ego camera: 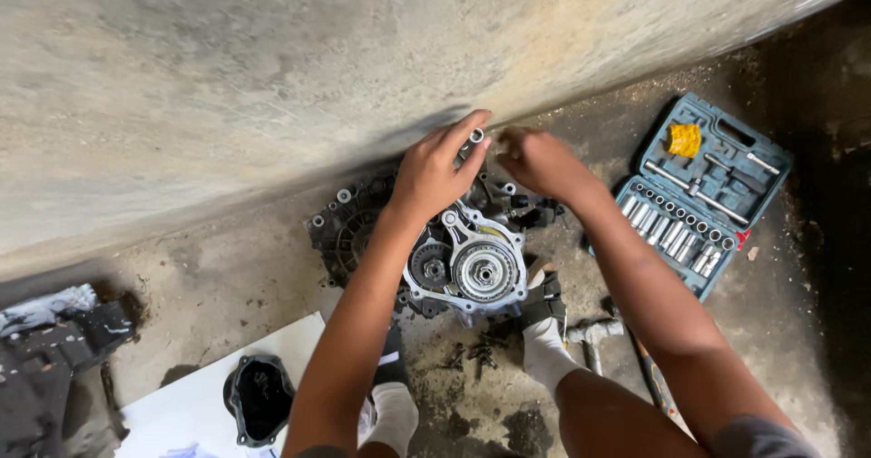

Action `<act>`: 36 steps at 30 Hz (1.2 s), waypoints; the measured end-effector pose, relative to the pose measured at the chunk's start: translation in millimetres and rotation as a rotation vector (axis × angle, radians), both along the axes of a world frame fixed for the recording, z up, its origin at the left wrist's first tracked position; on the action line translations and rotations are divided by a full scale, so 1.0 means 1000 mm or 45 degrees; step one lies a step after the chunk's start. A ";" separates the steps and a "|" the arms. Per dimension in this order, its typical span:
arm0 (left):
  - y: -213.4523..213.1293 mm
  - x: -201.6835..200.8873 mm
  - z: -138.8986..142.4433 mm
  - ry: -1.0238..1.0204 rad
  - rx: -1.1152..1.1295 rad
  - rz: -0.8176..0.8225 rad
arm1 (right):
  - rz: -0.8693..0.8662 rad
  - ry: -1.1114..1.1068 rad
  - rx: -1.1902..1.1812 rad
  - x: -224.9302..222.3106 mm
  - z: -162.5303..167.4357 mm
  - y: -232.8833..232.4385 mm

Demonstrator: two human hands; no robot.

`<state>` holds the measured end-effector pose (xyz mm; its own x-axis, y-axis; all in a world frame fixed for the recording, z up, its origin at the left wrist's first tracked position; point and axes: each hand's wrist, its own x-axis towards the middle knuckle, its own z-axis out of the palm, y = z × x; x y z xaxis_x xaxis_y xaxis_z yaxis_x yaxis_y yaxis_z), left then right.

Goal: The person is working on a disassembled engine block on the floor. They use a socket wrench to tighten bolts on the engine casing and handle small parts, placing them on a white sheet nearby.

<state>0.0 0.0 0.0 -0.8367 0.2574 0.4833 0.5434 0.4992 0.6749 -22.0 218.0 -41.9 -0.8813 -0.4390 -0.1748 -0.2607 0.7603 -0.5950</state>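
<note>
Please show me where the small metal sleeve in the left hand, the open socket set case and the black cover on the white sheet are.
small metal sleeve [475, 136]: head view, on its open round end.
socket set case [673, 112]: head view, on the upper edge of the blue lid.
black cover [260, 400]: head view, on its dark hollow middle.

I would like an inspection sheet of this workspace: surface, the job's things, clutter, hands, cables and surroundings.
Surface: dirty concrete floor, dark stains, partly covered by a white sheet.
Job's things: engine casing with exposed gears; small metal sleeve pinched above it.
Clutter: loose bolts on the floor; black cover on the sheet; open socket set case; metal tool by the foot.
Hands: left hand holds the sleeve in its fingers; right hand beside it, curled, contents hidden.
Cables: nothing seen.
Surroundings: rough concrete wall; dark parts pile at left.
</note>
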 end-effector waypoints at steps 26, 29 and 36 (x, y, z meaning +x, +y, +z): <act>0.008 -0.044 0.037 0.094 -1.112 -0.347 | 0.173 0.142 -0.229 -0.031 -0.093 -0.036; 0.005 -0.043 0.033 -0.209 -1.160 -0.320 | 0.068 0.033 -0.070 -0.027 -0.076 -0.034; 0.022 -0.032 0.034 -0.211 -1.142 -0.041 | 0.067 0.099 0.264 -0.022 -0.095 -0.042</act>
